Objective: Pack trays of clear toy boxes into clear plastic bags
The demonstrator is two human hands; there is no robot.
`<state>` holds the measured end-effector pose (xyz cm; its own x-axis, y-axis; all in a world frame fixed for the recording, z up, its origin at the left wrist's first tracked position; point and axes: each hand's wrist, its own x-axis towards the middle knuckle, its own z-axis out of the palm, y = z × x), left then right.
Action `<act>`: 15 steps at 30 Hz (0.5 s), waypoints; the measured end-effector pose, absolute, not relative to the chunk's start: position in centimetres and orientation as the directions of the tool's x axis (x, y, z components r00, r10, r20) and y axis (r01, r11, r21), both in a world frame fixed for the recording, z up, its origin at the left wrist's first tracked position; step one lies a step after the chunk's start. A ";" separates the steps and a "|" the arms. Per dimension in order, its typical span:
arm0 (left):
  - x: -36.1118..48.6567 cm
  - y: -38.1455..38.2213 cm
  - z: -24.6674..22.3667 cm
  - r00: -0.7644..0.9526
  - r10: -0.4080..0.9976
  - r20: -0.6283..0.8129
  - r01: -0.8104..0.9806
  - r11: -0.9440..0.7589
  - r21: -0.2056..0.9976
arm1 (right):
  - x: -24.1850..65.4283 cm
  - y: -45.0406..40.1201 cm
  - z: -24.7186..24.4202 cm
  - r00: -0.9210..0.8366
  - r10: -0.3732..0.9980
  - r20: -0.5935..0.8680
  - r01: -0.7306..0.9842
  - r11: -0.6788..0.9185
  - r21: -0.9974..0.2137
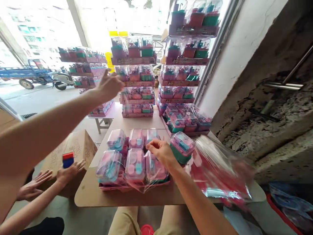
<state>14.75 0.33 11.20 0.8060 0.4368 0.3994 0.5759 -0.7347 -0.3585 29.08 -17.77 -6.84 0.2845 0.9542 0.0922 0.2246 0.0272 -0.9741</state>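
Observation:
In front of me a pink display tray [105, 187] holds several clear-lidded plastic boxes [135, 164] with pink and blue pieces inside. Thin clear film lies over its front edge and is bunched there. My right hand [162, 153] hovers above the tray's right side, thumb and fingertips pinched together; what they grip, if anything, I cannot make out. Beside that hand stands a loose box with a green base [183, 147]. Raised and slightly blurred, my left hand [110, 86] reaches forward with fingers apart, in front of a stack of filled trays [137, 84], holding nothing visible.
Another tall stack [181, 83] rises at the right, with an open filled tray [188, 120] before it. Plastic bags [220, 169] cover the table's right side. At lower left, another person's hands [66, 173] rest on a cardboard box [73, 147], one with a red-and-blue tape dispenser [68, 160].

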 end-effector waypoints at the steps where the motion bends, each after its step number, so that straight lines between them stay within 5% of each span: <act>1: 16.1 0.8 11.1 0.784 0.461 0.415 0.608 -0.705 -0.366 | 29.7 -17.8 -6.7 0.277 0.958 0.069 0.195 0.014 -0.981; 8: 23.2 1.4 9.3 0.714 0.556 0.427 0.690 -0.660 -0.295 | 31.5 -19.3 -5.6 0.226 0.973 -0.038 0.026 -0.045 -0.999; 15: 21.1 -0.6 13.7 0.617 0.666 0.418 0.756 -0.650 -0.080 | 31.2 -21.4 -4.7 0.064 0.991 0.117 -0.072 0.122 -0.990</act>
